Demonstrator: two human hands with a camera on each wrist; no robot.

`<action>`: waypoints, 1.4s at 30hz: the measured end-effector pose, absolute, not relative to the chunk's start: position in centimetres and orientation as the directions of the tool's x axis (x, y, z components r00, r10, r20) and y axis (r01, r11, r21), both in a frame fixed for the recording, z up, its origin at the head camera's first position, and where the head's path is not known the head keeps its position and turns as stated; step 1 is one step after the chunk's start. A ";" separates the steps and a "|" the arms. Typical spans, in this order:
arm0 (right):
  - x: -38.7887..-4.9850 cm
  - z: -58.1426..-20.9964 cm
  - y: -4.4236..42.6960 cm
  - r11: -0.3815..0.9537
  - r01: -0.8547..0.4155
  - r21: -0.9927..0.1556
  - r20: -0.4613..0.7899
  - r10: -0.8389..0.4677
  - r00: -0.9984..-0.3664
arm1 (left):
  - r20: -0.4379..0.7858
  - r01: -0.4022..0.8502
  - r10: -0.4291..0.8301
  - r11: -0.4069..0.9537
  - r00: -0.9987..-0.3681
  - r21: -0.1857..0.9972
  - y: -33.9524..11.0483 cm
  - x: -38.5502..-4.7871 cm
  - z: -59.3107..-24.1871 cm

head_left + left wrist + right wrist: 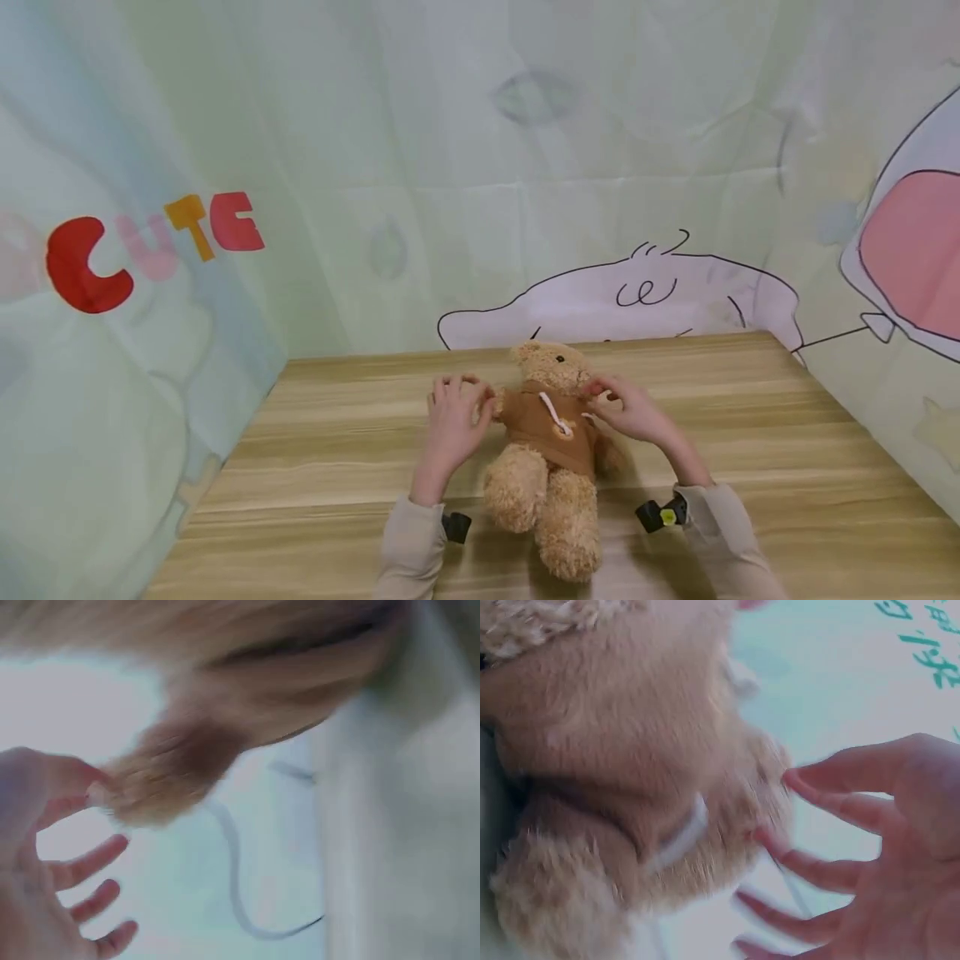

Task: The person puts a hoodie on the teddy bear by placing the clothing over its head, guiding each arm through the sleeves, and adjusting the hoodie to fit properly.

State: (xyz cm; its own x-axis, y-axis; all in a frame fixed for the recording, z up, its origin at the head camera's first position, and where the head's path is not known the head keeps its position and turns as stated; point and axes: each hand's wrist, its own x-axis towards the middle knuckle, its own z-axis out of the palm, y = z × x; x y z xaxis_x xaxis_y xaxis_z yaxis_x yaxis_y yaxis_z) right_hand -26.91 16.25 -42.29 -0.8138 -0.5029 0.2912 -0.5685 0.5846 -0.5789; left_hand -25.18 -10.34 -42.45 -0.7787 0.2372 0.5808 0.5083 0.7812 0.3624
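A teddy bear with curly tan fur and a brown top lies face up, head toward the table's far edge. A white drawstring hangs on its chest. My left hand pinches the paw of the bear's arm on the left between thumb and index finger, the other fingers spread. Beside the bear's face, my right hand has its thumb and index tips close together at the edge of the fur. Whether they pinch anything there is unclear. Its other fingers are apart, one by the fur.
The bear lies on a wood-grain table. Printed cloth walls stand at the back and sides, with letters on the left. Each wrist wears a black camera, such as the right one.
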 end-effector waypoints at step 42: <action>-29.1 -46.7 16.4 0.210 0.139 -0.968 -0.185 -0.217 -0.958 | -0.059 -0.025 0.211 0.160 -0.976 0.987 -11.3 -27.2 -46.2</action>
